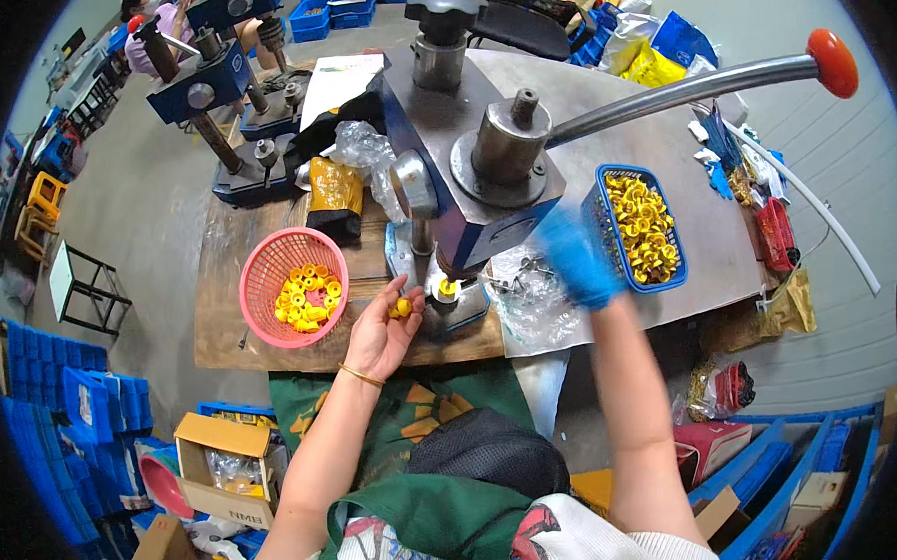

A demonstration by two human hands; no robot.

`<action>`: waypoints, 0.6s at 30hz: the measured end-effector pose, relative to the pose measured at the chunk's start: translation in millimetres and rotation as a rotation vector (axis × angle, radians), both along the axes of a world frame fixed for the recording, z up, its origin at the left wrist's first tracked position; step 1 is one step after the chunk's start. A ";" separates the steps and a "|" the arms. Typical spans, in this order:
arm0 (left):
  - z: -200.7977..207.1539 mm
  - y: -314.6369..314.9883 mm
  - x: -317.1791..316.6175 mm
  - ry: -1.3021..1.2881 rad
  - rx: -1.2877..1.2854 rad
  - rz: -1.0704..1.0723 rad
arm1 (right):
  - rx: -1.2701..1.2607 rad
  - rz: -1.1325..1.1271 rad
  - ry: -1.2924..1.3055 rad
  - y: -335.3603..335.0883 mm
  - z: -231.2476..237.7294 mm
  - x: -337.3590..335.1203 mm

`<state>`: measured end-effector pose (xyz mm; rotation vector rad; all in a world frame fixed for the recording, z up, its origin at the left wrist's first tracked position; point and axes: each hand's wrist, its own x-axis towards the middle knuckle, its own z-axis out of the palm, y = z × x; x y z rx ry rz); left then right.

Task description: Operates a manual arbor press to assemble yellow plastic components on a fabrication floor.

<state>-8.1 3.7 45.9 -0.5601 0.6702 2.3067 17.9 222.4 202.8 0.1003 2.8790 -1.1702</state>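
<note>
My left hand (pixel 381 329) is palm up with fingers curled around a small yellow plastic part (pixel 399 308). It is close beside the base of a blue hand press (pixel 501 217). Under the press ram, another yellow part (pixel 448 287) sits on a light round holder. My right hand (pixel 579 261), in a blue glove, is smeared by motion, so its fingers and anything in them cannot be made out. It is between the press and a blue basket (pixel 599 227) full of yellow parts with metallic-looking centres. Small metal pieces (pixel 529 281) lie on a clear plastic bag beneath that hand.
A pink basket (pixel 252 306) with yellow parts stands on the wooden bench left of my left hand. The press lever (pixel 687 95) reaches up right to a red knob. Another press (pixel 206 94) stands farther left. Blue crates (pixel 59 378) and an opened carton (pixel 223 435) are below the bench.
</note>
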 end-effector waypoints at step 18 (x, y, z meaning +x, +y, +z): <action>-17.3 4.0 -3.1 0.232 -0.203 -0.140 | 0.451 -0.603 0.665 116.0 -115.0 38.3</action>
